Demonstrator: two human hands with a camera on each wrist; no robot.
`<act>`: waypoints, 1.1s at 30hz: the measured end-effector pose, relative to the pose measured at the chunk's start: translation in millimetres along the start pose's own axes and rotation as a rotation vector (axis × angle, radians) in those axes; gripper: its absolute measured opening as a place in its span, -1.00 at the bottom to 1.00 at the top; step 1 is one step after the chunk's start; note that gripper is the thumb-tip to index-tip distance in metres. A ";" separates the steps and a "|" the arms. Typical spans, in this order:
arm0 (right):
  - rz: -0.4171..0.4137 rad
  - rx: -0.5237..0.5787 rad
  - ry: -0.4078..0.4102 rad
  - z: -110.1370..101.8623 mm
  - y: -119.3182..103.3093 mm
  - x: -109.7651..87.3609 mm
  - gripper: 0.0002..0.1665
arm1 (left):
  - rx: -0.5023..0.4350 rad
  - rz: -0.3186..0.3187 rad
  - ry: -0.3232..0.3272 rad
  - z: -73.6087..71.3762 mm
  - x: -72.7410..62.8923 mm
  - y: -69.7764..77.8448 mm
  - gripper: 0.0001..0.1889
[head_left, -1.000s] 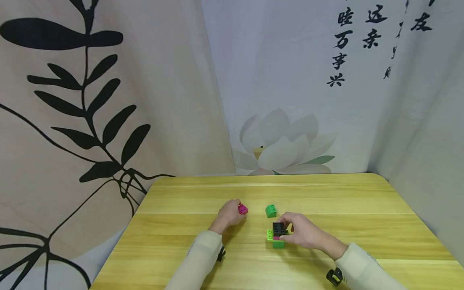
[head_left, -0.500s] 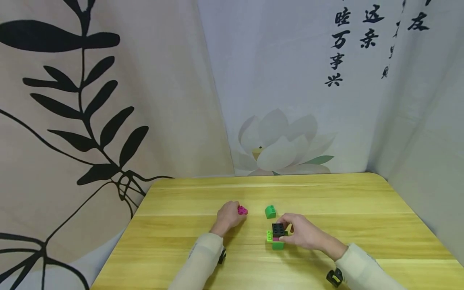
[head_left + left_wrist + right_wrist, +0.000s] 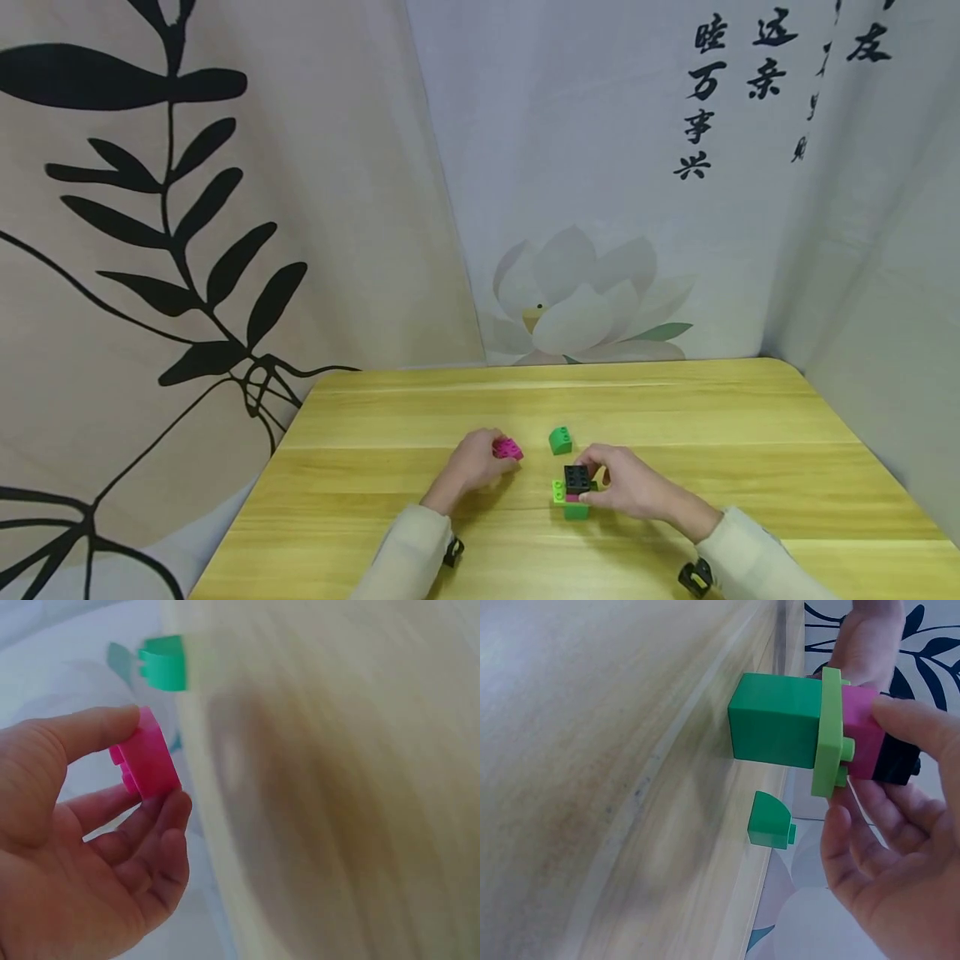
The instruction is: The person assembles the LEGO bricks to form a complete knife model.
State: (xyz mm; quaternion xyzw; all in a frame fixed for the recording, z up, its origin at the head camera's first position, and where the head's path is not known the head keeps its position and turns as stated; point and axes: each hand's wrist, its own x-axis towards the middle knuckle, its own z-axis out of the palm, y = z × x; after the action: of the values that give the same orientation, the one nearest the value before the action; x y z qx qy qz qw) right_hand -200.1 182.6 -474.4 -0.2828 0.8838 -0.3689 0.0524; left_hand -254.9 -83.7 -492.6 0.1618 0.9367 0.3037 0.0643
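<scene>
My left hand (image 3: 474, 460) pinches a pink toy brick (image 3: 507, 448) between thumb and fingertips, over the table left of the stack. In the left wrist view the brick's studs face the palm side. My right hand (image 3: 626, 483) grips a stack of toy bricks from its right side, thumb and fingers around the upper part. From the bottom, the stack has a green block (image 3: 774, 720), a lime plate (image 3: 827, 731) wider than it, a magenta brick (image 3: 860, 731) and a black brick (image 3: 577, 478) with studs on top. Fingers partly hide the upper bricks.
A loose green brick (image 3: 560, 440) with one curved side stands on the wooden table (image 3: 712, 417), just beyond the stack. Behind the table's far edge hangs a pale curtain (image 3: 360, 208) with printed leaves, a flower and writing.
My left hand has come a little nearer and to the right with the pink brick, which shows more of its studded top. My right hand stays on the stack.
</scene>
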 end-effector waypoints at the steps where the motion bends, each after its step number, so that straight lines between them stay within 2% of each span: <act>1: 0.003 0.001 0.000 0.2 0.3 -0.4 -0.68 | -0.022 0.007 -0.009 -1.3 -1.9 3.4 -0.65; 9: 0.010 0.011 0.006 0.8 0.6 -1.7 -0.67 | -0.074 0.112 -0.025 -10.8 -16.3 28.6 -0.65; 19: 0.021 0.033 -0.003 2.9 2.3 -1.9 -0.67 | -0.206 0.190 -0.041 -11.2 -28.3 45.6 -0.61; 25: 0.017 0.037 -0.008 1.5 2.0 -1.4 -0.71 | -0.270 0.266 -0.066 -10.4 -32.2 57.2 -0.66; 28: 0.021 0.027 -0.013 1.4 2.6 -1.0 -0.72 | -0.264 0.306 -0.076 -7.4 -33.2 61.2 -0.66; 33: 0.021 0.022 -0.020 1.4 4.0 -0.8 -0.72 | -0.218 0.358 -0.045 -0.8 -32.8 64.9 -0.63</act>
State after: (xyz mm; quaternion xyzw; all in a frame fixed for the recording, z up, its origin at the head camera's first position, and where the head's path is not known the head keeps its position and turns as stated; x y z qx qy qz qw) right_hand -200.8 184.5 -478.3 -0.2766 0.8821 -0.3752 0.0679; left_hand -207.1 -45.8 -453.0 0.3243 0.8530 0.4061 0.0472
